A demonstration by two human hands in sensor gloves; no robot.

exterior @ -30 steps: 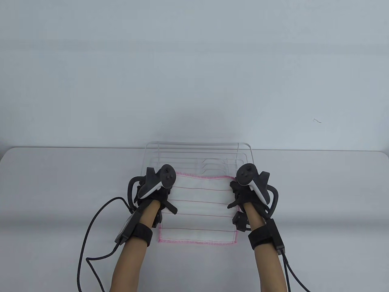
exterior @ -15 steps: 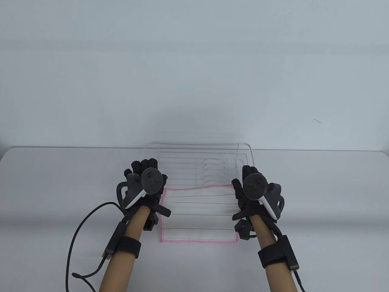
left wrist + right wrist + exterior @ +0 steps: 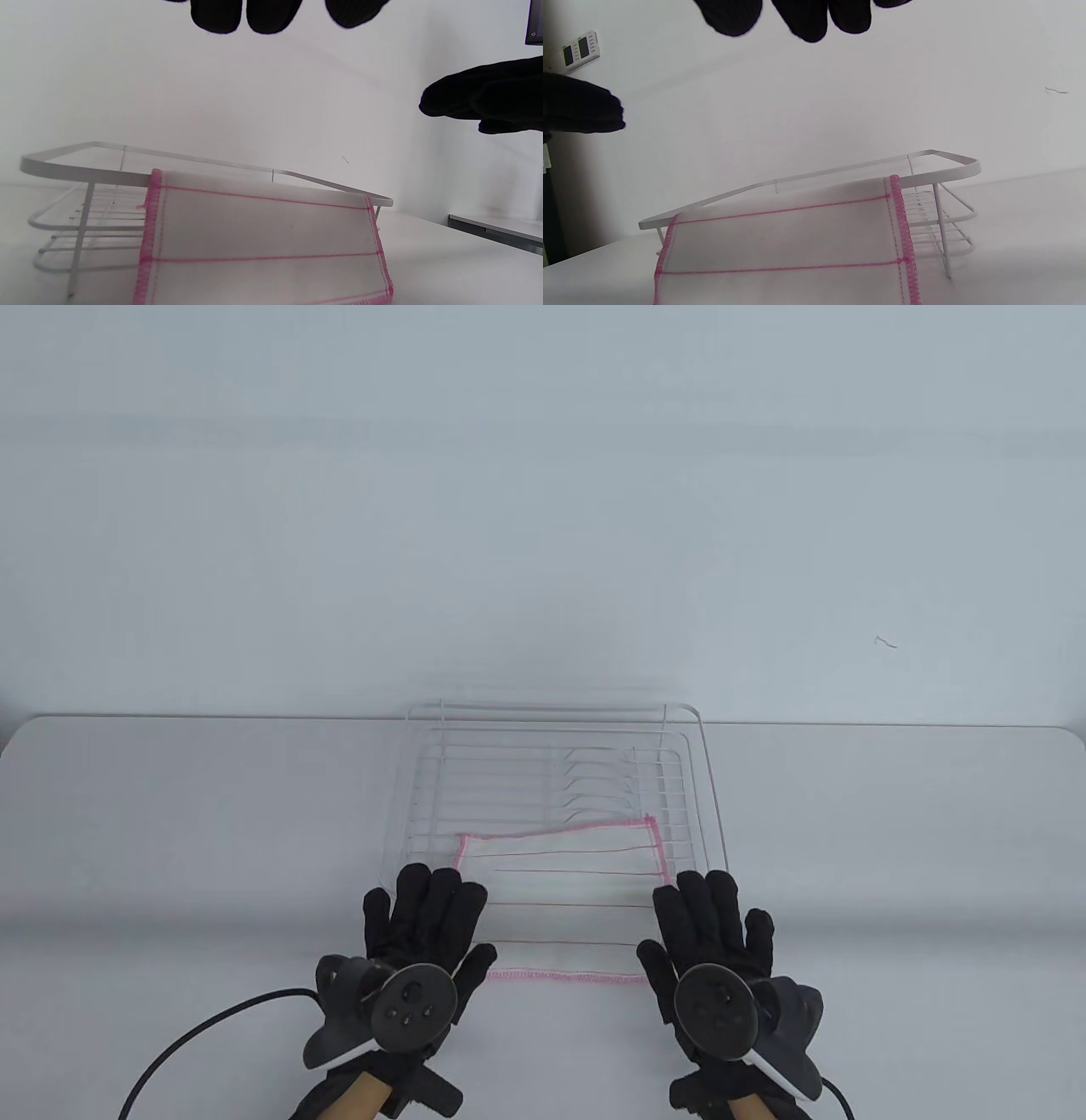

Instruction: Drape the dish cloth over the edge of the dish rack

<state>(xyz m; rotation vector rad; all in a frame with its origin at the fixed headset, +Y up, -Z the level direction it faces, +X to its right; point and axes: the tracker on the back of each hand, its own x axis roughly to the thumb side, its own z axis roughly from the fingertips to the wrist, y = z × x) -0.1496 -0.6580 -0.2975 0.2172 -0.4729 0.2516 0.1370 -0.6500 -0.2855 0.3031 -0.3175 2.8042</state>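
Observation:
A white dish cloth (image 3: 564, 899) with pink stitched edges and thin pink lines hangs over the near edge of a white wire dish rack (image 3: 696, 746). Part lies inside the rack, part hangs down the front. It also shows in the left wrist view (image 3: 263, 237) and the right wrist view (image 3: 785, 245), draped over the rack's top rail (image 3: 85, 173) (image 3: 950, 165). My left hand (image 3: 424, 929) is open, fingers spread, above the cloth's near left corner and holds nothing. My right hand (image 3: 708, 929) is open above the near right corner and holds nothing.
The rack stands on a pale grey table (image 3: 170, 831) against a plain wall. Plate-slot wires (image 3: 594, 780) rise inside the rack at the right. A black cable (image 3: 195, 1044) trails from my left wrist at the bottom left.
Both hands let go of the cloth and drew back toward me with fingers spread. The cloth's far edge slid nearer and now lies lower inside the rack.

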